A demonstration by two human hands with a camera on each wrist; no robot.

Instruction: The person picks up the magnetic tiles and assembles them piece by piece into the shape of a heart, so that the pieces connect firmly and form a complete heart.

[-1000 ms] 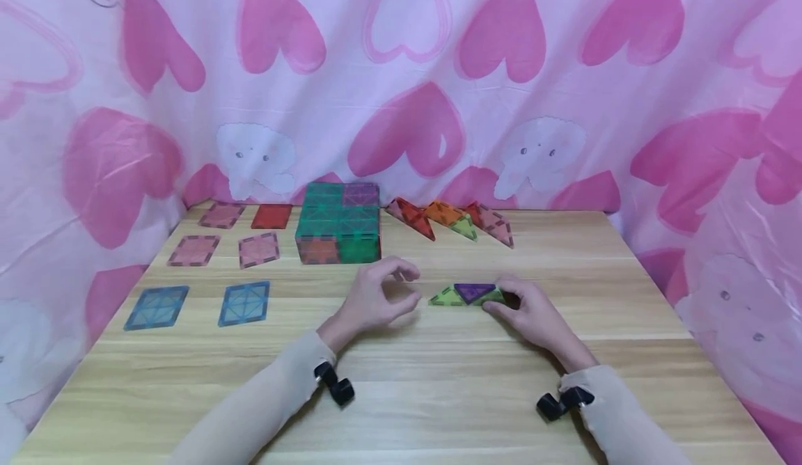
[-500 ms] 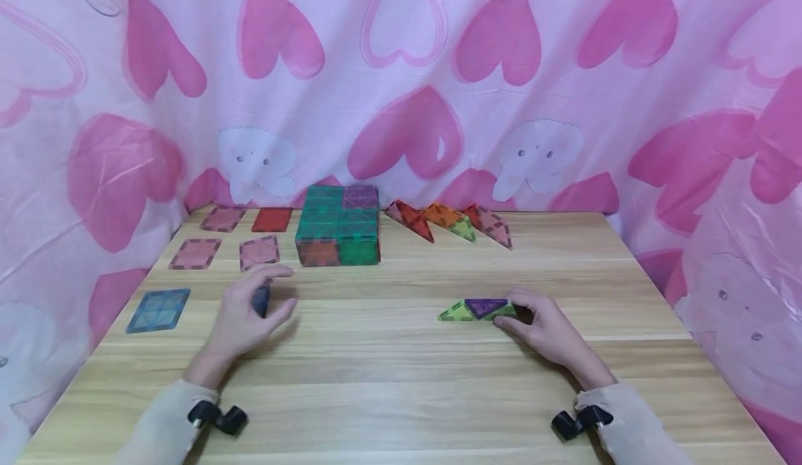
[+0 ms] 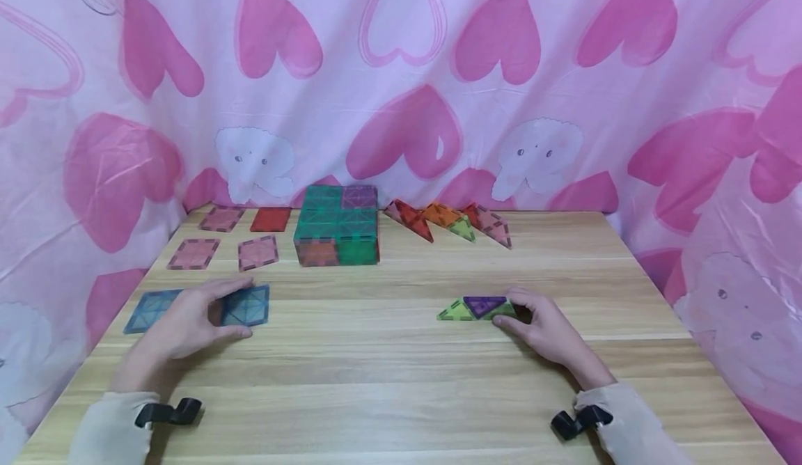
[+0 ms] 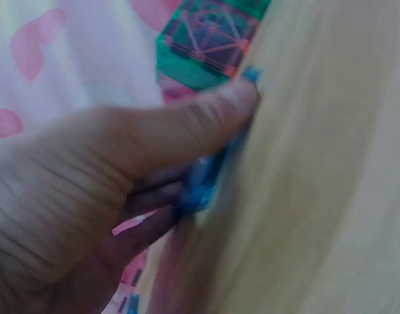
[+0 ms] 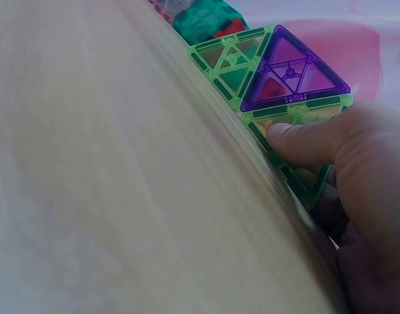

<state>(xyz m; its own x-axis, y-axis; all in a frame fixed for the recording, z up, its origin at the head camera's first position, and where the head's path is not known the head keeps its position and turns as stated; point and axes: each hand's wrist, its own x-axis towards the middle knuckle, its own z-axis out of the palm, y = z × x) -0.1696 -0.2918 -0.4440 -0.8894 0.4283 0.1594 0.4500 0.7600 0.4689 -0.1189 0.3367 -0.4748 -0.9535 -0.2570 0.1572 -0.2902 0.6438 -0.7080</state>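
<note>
A heart-print curtain (image 3: 341, 96) is hanging behind the table (image 3: 401, 395), where a largely green block (image 3: 337, 223) is sitting between a red square tile (image 3: 270, 219) and triangular tiles (image 3: 451, 220).

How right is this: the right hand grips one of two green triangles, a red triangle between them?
Wrong colour: the right hand grips one of two green triangles, but the right wrist view shows a purple triangle between them.
</note>
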